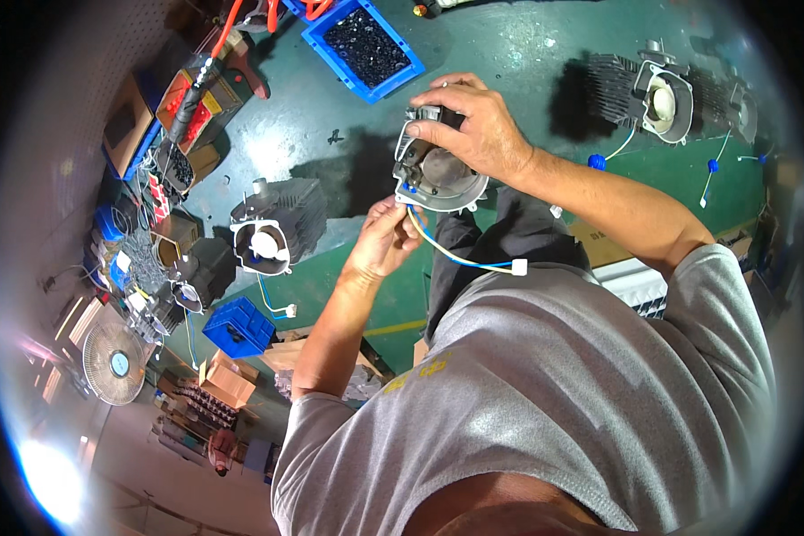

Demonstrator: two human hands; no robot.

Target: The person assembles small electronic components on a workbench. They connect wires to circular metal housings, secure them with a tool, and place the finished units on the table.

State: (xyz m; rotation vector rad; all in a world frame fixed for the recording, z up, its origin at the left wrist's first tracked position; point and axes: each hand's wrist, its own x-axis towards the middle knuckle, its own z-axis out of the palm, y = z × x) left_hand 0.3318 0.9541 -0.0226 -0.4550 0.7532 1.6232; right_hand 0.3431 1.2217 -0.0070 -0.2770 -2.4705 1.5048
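Note:
A grey metal motor housing (463,189) with a round open cavity is held over the near edge of the green bench. My right hand (484,129) wraps over its far side, thumb and fingers gripping the rim. At the near left edge, my left hand (382,234) is closed on the housing beside the point where the wires leave it; its fingertips are partly hidden. Blue and yellowish wires (448,254) curve down from there to a white plug (519,267), which hangs free in front of my shirt.
A blue bin (366,54) of small black parts stands at the far side. Finned motors with wires stand left (299,219) and right (612,89). A blue crate (239,327), an open carton (228,380) and a fan (114,362) are at lower left. A cabled tool (188,107) hangs far left.

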